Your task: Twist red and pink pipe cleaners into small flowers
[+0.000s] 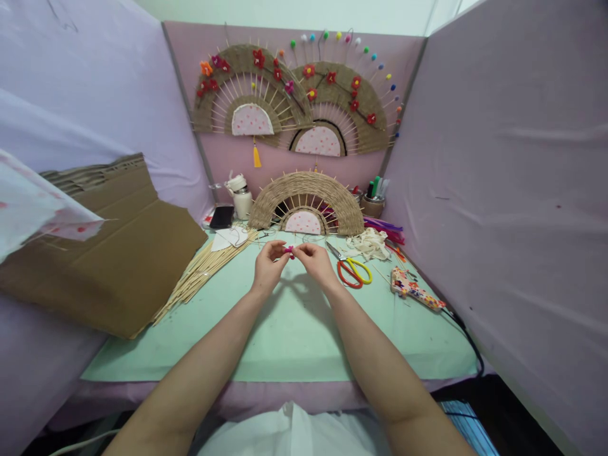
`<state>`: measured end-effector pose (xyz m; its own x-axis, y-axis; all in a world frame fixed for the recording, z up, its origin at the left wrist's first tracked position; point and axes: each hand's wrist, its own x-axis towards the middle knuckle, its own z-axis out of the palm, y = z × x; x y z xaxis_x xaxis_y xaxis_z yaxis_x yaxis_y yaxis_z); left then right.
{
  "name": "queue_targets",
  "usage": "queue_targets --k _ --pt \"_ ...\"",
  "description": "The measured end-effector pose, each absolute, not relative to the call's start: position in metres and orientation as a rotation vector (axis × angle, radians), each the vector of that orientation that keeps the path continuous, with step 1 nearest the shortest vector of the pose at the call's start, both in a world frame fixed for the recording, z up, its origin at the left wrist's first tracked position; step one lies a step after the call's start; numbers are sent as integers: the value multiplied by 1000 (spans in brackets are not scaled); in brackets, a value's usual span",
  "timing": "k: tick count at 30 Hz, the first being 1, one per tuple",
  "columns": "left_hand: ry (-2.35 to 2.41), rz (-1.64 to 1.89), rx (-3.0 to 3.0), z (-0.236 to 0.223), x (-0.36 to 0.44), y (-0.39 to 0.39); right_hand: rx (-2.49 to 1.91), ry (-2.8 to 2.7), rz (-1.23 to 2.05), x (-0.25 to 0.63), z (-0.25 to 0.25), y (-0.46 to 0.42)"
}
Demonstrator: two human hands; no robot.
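Observation:
Between my fingertips, above the middle of the pale green tabletop [294,342], is a small magenta flower-like piece [289,251]. My left hand [270,263] pinches it from the left, and my right hand [313,258] pinches it from the right. Its exact form is partly covered by the fingers. Just behind my hands stands a fan-shaped piece wrapped in brown cord [308,183], with thin sticks and a spotted half-round centre. Close to my right hand lie scissors [354,271] with one red and one yellow handle.
A patterned glue gun [413,288] with a black cable lies at right. Off-white fabric strips [370,244] and purple pipe cleaners [384,228] are behind it. Thin wooden sticks [204,269] and a cardboard sheet [104,253] occupy the left. A white bottle [241,199] and phone [222,217] stand back left.

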<state>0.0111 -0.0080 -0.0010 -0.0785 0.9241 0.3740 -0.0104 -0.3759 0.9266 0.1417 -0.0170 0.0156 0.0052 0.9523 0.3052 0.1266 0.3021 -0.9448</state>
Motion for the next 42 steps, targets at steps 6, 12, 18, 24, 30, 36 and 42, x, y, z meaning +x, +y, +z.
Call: queue_targets --k 6,12,18,24,30,36,42 --pt "929 1586 1290 4 16 -12 -1060 -1383 955 142 10 -11" --pt "962 1514 1390 4 10 -11 -1080 -1413 947 146 8 -7" --pt "944 1438 1426 4 3 -7 -1062 -1560 842 149 8 -8" --pt "897 1404 1387 10 2 -7 -1089 -1698 635 149 8 -7" --pt "867 1348 1350 12 -2 -7 -1073 -1801 562 151 9 -6" --pt "932 1362 1335 12 -1 -7 -1077 -1770 590 150 7 -5" --pt "953 1373 1394 10 0 -8 -1122 -1721 629 150 7 -6"
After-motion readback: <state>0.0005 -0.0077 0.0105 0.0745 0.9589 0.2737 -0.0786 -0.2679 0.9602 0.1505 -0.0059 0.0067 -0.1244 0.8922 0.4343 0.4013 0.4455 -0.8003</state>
